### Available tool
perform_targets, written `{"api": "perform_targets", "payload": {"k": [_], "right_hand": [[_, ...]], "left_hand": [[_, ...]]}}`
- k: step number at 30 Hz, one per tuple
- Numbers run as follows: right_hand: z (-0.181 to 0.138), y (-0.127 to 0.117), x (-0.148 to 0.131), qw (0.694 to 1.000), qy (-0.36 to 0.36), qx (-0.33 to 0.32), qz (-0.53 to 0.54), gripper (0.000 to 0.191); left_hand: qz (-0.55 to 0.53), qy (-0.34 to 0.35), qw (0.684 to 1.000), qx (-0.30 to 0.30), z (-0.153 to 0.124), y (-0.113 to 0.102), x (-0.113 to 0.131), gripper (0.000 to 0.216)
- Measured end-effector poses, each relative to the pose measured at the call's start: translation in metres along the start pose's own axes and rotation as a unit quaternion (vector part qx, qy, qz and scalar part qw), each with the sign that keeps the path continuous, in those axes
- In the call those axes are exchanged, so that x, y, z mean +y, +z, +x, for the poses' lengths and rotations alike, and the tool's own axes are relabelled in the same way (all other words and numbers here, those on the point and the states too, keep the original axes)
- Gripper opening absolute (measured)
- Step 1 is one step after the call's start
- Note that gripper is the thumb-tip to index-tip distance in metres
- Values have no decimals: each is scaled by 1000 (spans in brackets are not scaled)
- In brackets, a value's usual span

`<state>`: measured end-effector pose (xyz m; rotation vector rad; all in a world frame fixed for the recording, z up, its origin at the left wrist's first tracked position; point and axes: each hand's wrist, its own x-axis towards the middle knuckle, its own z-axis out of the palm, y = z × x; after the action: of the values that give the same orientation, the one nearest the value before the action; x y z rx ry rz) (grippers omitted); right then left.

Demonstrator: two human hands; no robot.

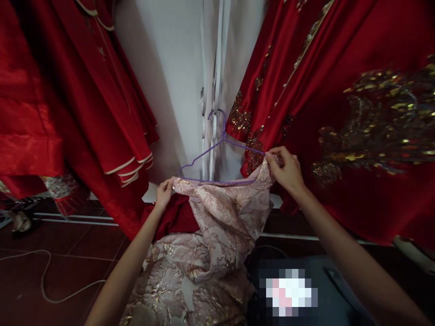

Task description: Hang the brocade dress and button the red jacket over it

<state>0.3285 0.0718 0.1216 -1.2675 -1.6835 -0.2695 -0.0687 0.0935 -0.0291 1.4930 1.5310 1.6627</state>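
A pale pink dress with a shiny gold floral pattern hangs down in front of me. Its neckline lies around a thin purple wire hanger, whose hook points up and is not in my hands. My left hand is closed in a pinch on the dress's left shoulder edge, beside the hanger's left end. On the other side, my right hand pinches the right shoulder of the dress close to the hanger's right arm. The lower part of the dress spreads toward me, out of full view.
Red garments hang at the left, and red gowns with gold sequins hang at the right. White panels with upright bars stand behind the hanger. A white cable runs across the dark tiled floor. A pixelated patch covers something at lower right.
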Motion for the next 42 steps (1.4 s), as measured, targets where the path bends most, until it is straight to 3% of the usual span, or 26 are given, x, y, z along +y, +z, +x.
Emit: {"api": "perform_targets", "payload": {"k": [11,18,23,27,30,33,36,39,42], "right_hand": [[-2,1,1,1000,-1,-7,3,21],[-1,2,2,1000,2,-10,3,23],[1,0,2,1000,-1,-12,8,21],[1,0,2,1000,1,-14,11,22],[-1,3,2,999,5,-24,31,22],[-5,6,3,996,24,-46,67,23],[-6,7,7,993,30,-49,102,24],[-4,9,13,989,27,-58,136,24],[-3,12,17,987,32,-64,147,24]], "left_hand": [[36,52,998,11,13,-4,13,43],[7,10,1000,10,-2,-6,-1,43],[9,16,1000,16,-5,-6,-4,44],[39,50,998,18,3,-9,8,43],[79,114,990,14,11,-9,35,41],[118,180,976,-30,21,-9,71,37],[125,199,962,-138,31,-13,93,37],[105,147,958,-223,35,-30,81,46],[239,99,933,-249,25,-56,40,42]]}}
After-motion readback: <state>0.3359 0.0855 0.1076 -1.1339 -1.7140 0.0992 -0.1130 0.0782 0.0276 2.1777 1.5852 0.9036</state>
